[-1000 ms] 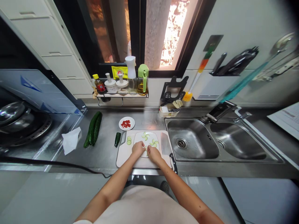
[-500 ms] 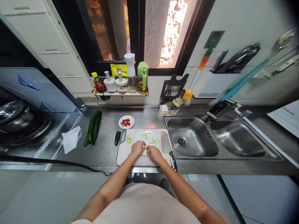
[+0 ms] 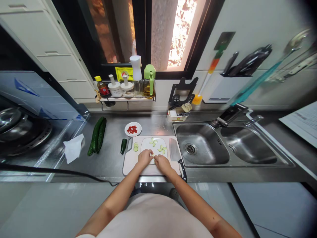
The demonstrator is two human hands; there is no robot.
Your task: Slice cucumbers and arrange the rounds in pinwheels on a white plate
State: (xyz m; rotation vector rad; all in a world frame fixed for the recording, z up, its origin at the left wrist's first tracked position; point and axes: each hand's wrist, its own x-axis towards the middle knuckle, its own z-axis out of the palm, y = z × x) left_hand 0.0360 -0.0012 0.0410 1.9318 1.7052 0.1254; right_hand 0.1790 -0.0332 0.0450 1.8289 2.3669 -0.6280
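Both hands meet over the near part of a white square plate (image 3: 146, 142), which lies on a white cutting board (image 3: 128, 165). My left hand (image 3: 145, 157) has its fingers drawn together at a small piece of pale green slice. Close on its right, my right hand (image 3: 161, 163) is closed around something small, mostly hidden by the fingers. Thin cucumber slices (image 3: 162, 149) lie in curved groups on the plate. A few more slices (image 3: 136, 147) rest on the board's left part. A knife (image 3: 174, 148) lies along the board's right side, its black handle toward me.
A small plate of chopped red pieces (image 3: 133, 129) sits behind the board. Left of it are a cucumber piece (image 3: 123, 146), whole cucumbers (image 3: 97, 136) and a white tissue (image 3: 73, 148). A double sink (image 3: 203, 143) is at right. A seasoning rack (image 3: 128, 99) hangs behind.
The whole view has shifted slightly. My hands remain together over the near part of the plate, with only small finger movement.
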